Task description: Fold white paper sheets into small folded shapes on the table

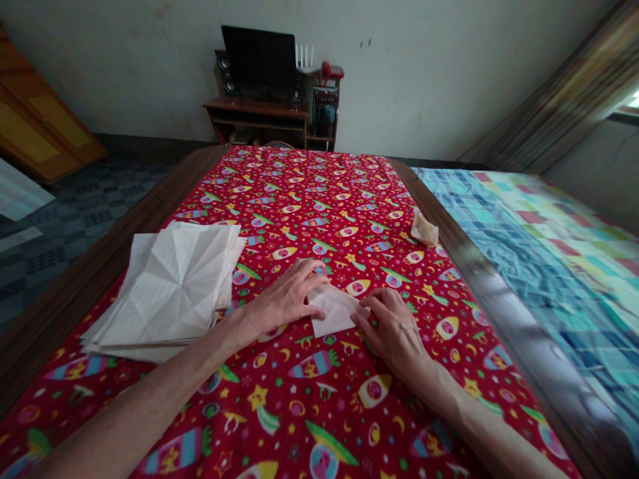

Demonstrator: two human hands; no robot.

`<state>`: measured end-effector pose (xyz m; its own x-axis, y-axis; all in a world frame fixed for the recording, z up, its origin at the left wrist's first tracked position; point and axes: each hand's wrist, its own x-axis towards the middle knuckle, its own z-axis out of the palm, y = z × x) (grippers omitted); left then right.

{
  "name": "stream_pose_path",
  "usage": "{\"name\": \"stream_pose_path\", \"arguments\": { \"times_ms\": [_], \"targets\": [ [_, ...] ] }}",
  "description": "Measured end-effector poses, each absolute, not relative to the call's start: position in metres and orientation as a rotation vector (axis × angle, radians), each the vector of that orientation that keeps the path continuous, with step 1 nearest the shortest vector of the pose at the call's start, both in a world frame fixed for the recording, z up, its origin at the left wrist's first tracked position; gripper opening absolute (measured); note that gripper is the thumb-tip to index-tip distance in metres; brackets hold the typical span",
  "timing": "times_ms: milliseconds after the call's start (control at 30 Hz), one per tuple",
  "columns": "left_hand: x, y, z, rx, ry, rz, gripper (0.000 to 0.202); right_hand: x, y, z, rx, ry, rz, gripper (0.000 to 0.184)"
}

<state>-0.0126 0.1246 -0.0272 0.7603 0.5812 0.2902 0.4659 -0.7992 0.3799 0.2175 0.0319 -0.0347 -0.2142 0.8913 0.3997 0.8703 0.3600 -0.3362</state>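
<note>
A small folded piece of white paper (335, 315) lies on the red patterned cloth in front of me, between my two hands. My left hand (289, 293) has its thumb and curled fingers on the paper's left side. At the right end, my right hand (394, 327) pinches the paper with bent fingers, which partly cover that corner. Left of my left forearm rests a stack of creased white sheets (182, 283); the top one shows fold lines running out from its centre.
A small crumpled, yellowish-white paper piece (424, 229) sits near the table's right edge. The cloth (319, 199) covers a dark wooden table (476, 279). Beyond it stands a desk (257, 106) with a monitor (259, 60). A bed with a checked cover (539, 246) adjoins on the right.
</note>
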Motion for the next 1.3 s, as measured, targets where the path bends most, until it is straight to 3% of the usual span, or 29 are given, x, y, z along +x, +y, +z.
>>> {"name": "stream_pose_path", "arguments": {
  "times_ms": [300, 567, 700, 1033, 1200, 1300],
  "targets": [
    [-0.009, 0.134, -0.029, 2.686, 0.925, 0.522, 0.045, 0.218, 0.032, -0.032, -1.471, -2.181, 0.212, 0.016],
    [-0.007, 0.138, -0.024, 2.484, 1.005, 0.522, 0.011, 0.224, 0.044, -0.037, -1.39, -2.187, 0.149, 0.014],
    [-0.014, 0.128, -0.022, 2.485, 1.084, 0.554, 0.014, 0.227, 0.068, -0.032, -1.267, -2.33, 0.074, 0.016],
    [-0.013, 0.111, -0.028, 2.586, 1.171, 0.591, 0.013, 0.221, 0.085, -0.03, -1.193, -2.212, 0.49, 0.005],
    [-0.016, 0.104, -0.031, 2.647, 1.01, 0.731, 0.009, 0.223, 0.081, -0.036, -1.104, -2.17, 0.409, 0.014],
    [-0.022, 0.095, -0.029, 2.825, 0.955, 0.639, 0.014, 0.227, 0.077, -0.035, -1.026, -2.255, 0.241, 0.019]
  ]
}}
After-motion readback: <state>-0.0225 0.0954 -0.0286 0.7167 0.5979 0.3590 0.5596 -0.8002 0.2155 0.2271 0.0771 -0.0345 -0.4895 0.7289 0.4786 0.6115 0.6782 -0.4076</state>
